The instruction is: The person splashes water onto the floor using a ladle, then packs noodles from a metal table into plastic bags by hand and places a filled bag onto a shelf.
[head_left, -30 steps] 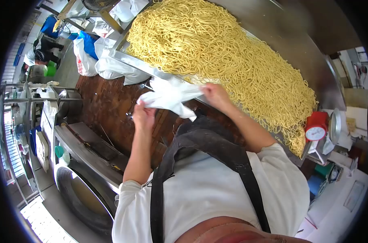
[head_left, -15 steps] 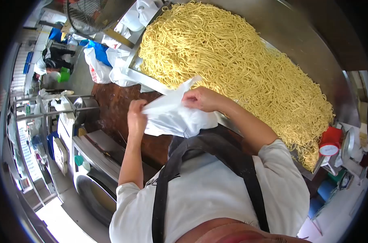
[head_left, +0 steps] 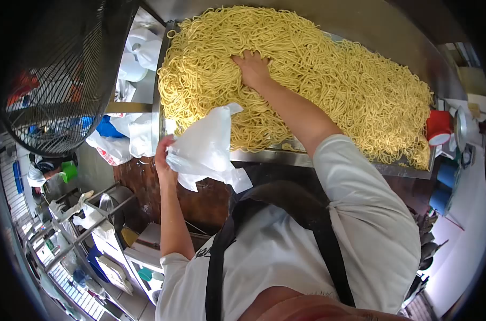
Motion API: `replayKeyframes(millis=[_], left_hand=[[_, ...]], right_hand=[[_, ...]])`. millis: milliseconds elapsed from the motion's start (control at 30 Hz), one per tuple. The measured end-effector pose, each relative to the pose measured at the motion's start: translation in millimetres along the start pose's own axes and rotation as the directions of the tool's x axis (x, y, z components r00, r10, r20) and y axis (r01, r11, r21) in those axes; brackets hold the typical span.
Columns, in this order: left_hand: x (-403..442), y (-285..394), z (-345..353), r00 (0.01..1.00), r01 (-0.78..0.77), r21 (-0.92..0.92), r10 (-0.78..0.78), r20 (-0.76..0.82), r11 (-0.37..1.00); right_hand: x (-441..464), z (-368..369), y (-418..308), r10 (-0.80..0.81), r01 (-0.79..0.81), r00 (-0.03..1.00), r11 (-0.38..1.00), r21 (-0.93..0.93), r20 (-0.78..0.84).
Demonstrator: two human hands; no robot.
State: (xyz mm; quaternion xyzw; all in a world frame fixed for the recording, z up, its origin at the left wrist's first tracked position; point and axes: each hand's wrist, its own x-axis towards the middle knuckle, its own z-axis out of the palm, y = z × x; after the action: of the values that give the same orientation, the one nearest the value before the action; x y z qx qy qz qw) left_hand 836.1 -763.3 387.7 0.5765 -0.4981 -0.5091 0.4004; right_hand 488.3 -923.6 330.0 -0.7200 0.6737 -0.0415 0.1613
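My left hand (head_left: 165, 156) pinches the edge of a white plastic bag (head_left: 203, 142), which hangs loosely in front of the tray. My right arm reaches across the big heap of yellow noodles (head_left: 328, 101). On top of that heap rests my right hand (head_left: 252, 69), its fingers apart and their tips sunk among the strands. The noodles lie in a wide metal tray (head_left: 264, 156) whose front rim passes just beyond my apron (head_left: 286, 198).
A large fan (head_left: 61, 80) stands close at the left, with white jugs (head_left: 146, 51) behind it. White bags (head_left: 141, 136) sit beside the tray's left end. A red container (head_left: 438, 125) is at its right end. Farther left, another person bends near a green bucket (head_left: 69, 171).
My right hand has let go of the bag and moved forward onto the noodles. The bag now hangs from my left hand, which has shifted slightly left. The view has turned.
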Motion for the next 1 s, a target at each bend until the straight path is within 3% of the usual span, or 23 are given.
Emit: replayKeyframes(millis=[33,100,167,267,300,333,400,433,500,567,600,667,800,867,933,1000], left_hand=[[15,-6,-1,0.999,0.009,0.037,-0.007,-0.048,0.999],[63,-41,0,0.981,-0.147,0.189,0.167,-0.094,0.971],[107,-40,23,0.999,-0.044,-0.021,0.045,0.015,0.999],[151,-48,83,0.998,-0.036,0.053,0.033,0.06,0.998],[159,-51,103,0.997,-0.049,0.115,0.042,0.064,0.992],[168,-50,119,0.997,-0.062,0.171,0.052,0.064,0.983],[178,-48,149,0.995,-0.085,0.279,0.069,0.067,0.957],[182,-47,165,0.994,-0.096,0.319,0.075,0.076,0.943],[188,-41,207,0.99,-0.125,0.361,0.093,0.104,0.924],[189,-33,255,0.983,-0.153,0.38,0.102,0.152,0.912],[187,-28,281,0.977,-0.169,0.385,0.102,0.187,0.907],[184,-17,338,0.955,-0.21,0.377,0.106,0.278,0.902],[167,16,460,0.832,-0.276,0.295,0.074,0.55,0.915],[160,40,512,0.698,-0.244,0.217,0.016,0.716,0.945],[163,65,545,0.484,-0.118,0.157,-0.081,0.871,0.981],[161,81,557,0.409,-0.196,0.208,-0.112,0.906,0.958]], right_hand=[[1,-3,5,-0.02,0.02,1.0,0.999,0.038,0.0],[-4,4,23,-0.065,0.079,0.993,0.986,0.146,-0.099],[-17,10,40,-0.083,0.141,0.977,0.942,0.304,-0.195],[-32,27,70,0.007,0.214,0.925,0.816,0.537,-0.379],[-34,39,84,0.123,0.208,0.94,0.531,0.821,-0.318],[-34,45,95,0.197,0.184,0.957,0.16,0.97,-0.214],[-45,55,115,0.193,0.187,0.975,-0.46,0.868,-0.108],[-56,46,123,0.177,0.226,0.973,-0.652,0.724,-0.145],[-71,7,139,0.346,0.332,0.932,-0.696,0.636,-0.108],[-95,-43,152,0.573,0.426,0.798,-0.317,0.847,-0.188],[-111,-61,162,0.59,0.445,0.733,-0.039,0.895,-0.339],[-134,-78,218,0.697,0.455,0.665,-0.092,0.886,-0.269],[-188,-189,286,0.719,0.492,0.586,0.051,0.869,-0.374],[-203,-228,328,0.667,0.559,0.542,0.169,0.812,-0.512],[-217,-253,371,0.748,0.598,0.517,0.033,0.801,-0.416],[-233,-220,482,0.833,0.436,0.422,0.159,0.886,-0.357]])
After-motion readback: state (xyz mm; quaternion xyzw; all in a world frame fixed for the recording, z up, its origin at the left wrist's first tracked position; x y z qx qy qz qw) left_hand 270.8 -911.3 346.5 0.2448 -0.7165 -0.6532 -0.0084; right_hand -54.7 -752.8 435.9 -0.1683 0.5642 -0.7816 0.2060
